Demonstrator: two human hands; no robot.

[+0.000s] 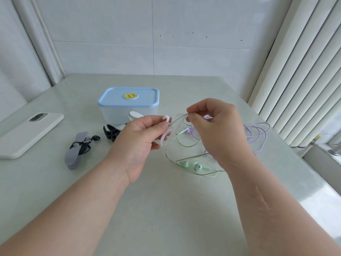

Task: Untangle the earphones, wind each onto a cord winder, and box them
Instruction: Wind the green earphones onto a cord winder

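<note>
1. Grips a white winder [164, 138] with the left fingers [162, 125], thumb pressed on its upper part, the other fingers curled behind it; holds the left hand [140, 139] raised above the desk [166, 209].
2. Pinches the green cord [178, 121] between thumb and forefinger of the right fingers [193, 109], just right of the winder; holds the right hand [219, 126] raised too, its remaining fingers loosely curled.
3. Stretches the cord straight from that pinch to the winder's top, under the left thumb; cannot tell whether any turn sits on the winder.
4. Lets the rest of the green cord drop in loose loops to the desk, with two green buds [192, 165] lying side by side just below the right wrist.
5. Has a purple cord [258, 133] heaped loosely on the desk behind the right hand, partly hidden by it; cannot tell whether its loops cross the green ones.
6. Has a black winder [110, 134] on the desk just behind the left hand, and a second white winder [135, 115] between that and the box [127, 111].
7. Faces the box beyond the left hand: standing on the desk, blue lid on, yellow knob at the lid's middle.
8. Has a grey winder [75, 154] left of the black one, black earphones [83, 145] wound round its middle, one bud sticking out toward the black winder.
9. Has a white phone [27, 135] lying camera-side up near the desk's left edge, well apart from the hands.
</note>
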